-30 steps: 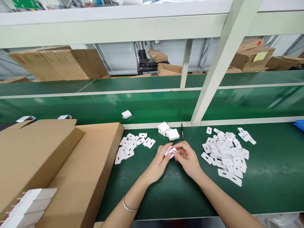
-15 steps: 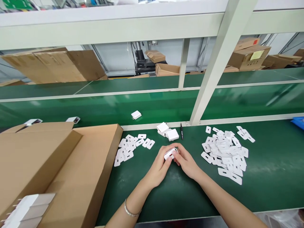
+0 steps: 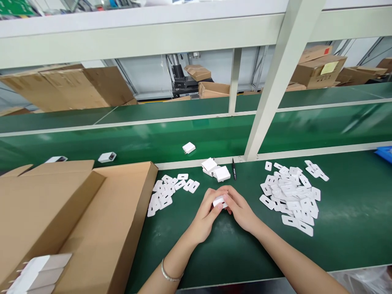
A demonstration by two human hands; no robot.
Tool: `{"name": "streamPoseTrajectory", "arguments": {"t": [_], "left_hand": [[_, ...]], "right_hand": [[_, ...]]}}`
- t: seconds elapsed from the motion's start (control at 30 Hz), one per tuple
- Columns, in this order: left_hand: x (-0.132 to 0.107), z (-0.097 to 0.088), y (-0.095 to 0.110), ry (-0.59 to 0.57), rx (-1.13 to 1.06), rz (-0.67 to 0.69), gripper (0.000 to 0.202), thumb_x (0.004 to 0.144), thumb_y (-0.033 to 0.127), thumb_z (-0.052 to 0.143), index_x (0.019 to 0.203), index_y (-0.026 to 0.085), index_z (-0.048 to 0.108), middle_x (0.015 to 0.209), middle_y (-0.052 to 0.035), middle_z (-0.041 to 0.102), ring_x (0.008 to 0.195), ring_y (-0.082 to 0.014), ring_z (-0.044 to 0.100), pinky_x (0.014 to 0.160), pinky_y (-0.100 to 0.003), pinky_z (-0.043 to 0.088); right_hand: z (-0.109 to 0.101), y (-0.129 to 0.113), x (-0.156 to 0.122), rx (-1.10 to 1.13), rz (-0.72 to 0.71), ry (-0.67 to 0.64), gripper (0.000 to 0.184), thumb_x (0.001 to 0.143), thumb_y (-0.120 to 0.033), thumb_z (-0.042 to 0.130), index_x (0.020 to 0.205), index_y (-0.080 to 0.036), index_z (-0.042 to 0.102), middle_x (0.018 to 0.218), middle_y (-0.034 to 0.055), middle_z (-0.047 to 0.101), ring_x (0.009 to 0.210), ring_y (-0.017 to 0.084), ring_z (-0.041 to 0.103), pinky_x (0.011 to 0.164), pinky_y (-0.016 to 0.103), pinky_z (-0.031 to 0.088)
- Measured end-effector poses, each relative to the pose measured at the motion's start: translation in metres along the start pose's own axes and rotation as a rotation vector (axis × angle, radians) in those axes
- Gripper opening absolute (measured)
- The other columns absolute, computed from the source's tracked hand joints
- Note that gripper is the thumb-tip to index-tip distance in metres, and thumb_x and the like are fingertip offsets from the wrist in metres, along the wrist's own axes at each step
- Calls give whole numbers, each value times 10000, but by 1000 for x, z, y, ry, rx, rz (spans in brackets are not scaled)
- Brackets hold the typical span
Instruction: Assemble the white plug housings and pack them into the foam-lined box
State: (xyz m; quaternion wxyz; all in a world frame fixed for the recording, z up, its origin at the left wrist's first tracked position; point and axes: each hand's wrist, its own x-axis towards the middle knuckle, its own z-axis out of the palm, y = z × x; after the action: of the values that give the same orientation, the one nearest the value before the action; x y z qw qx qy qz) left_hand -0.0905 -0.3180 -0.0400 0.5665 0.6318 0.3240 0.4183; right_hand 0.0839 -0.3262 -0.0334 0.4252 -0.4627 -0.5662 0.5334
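Observation:
A small white plug charger (image 3: 219, 201) is held between both hands above the green work surface. My left hand (image 3: 206, 216) wraps its far and left sides, thumb on the near face. My right hand (image 3: 240, 210) grips the right side, its thumb pressing near the slot in the end. Fingers cover much of the charger. Just beyond the hands, several white chargers (image 3: 215, 169) lie stacked, with a black pen (image 3: 234, 169) beside them. To the right spreads a heap of thin white slotted plates (image 3: 290, 192); a smaller group of plates (image 3: 165, 192) lies to the left.
An open cardboard box (image 3: 122, 228) stands at left, with a row of white chargers (image 3: 39, 273) in it. Behind a low rail, a green conveyor belt (image 3: 147, 143) carries a white charger (image 3: 189, 148) and others. A slanted post (image 3: 275, 90) rises behind the table.
The chargers on the belt have shifted right. Both hands stay in place on the held charger, whose near face has tilted slightly and is more covered by the fingers.

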Motion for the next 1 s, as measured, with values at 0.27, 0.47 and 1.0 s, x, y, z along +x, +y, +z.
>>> {"name": "streamPoseTrajectory", "arguments": {"t": [0.27,0.47,1.0], "left_hand": [[3,0,-9,67,78,98,456,1081,560,423,1227,267,740,1116,-102,646,1024,-263,572,968,-415,469],[7,-3,-10,101,91,75,475,1066,587,444,1152,245,761,1014,-88,627,908,-236,562,862,-375,459],[0,-3,-8,43,245,190,387,1108,440,409,1297,265,699,1098,-90,603,1026,-243,584,931,-377,485]], "right_hand": [[4,2,-1,-73,-44,77,493,987,-714,532,1079,-236,613,759,-21,554,657,154,499,619,290,404],[4,3,0,-43,-31,32,558,1024,-749,408,1088,-232,608,696,-31,545,621,151,498,619,291,427],[1,2,-2,-121,-97,50,517,1049,-695,410,1179,-231,597,814,-2,622,662,160,542,652,306,449]]}}
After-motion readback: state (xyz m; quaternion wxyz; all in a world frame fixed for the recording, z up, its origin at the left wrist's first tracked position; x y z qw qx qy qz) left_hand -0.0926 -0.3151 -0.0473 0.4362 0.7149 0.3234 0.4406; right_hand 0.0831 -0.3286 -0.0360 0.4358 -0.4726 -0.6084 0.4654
